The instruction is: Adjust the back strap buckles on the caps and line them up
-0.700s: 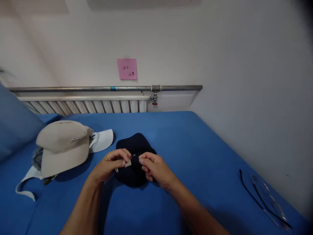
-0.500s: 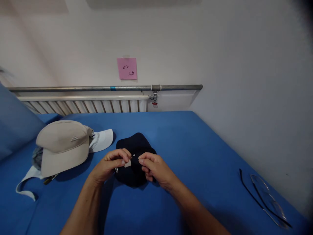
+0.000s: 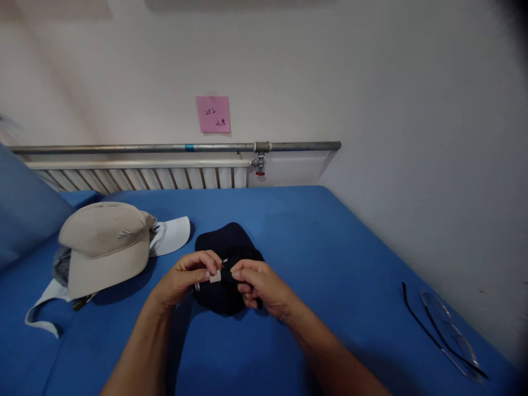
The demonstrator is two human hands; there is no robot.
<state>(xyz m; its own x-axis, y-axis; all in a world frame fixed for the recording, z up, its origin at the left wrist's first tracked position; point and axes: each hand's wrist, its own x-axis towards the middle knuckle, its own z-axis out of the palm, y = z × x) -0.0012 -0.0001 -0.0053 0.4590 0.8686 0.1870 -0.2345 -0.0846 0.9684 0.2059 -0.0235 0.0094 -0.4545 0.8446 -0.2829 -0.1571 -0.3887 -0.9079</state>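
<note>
A black cap (image 3: 226, 237) lies on the blue surface in the middle, between my hands. My left hand (image 3: 193, 275) pinches a small pale square piece (image 3: 215, 276) at the cap's back, which looks like a strap buckle. Just below those fingertips a thin silvery loop (image 3: 197, 286) shows. With thumb and forefinger, my right hand (image 3: 259, 286) grips the cap's dark strap, whose end is mostly hidden by the fingers. A narrow gap separates the two hands' fingertips.
Left of my hands, a beige cap (image 3: 107, 236) rests over a white cap (image 3: 175, 236) and a grey one (image 3: 61, 267). A white strap (image 3: 39, 308) trails out. Eyeglasses (image 3: 445, 335) lie at the right. Behind stand a radiator (image 3: 157, 177) and a pipe (image 3: 144, 148).
My right fingertips have shifted slightly left, nearer the pale piece. The left hand keeps its pinch, and the cap stays in place.
</note>
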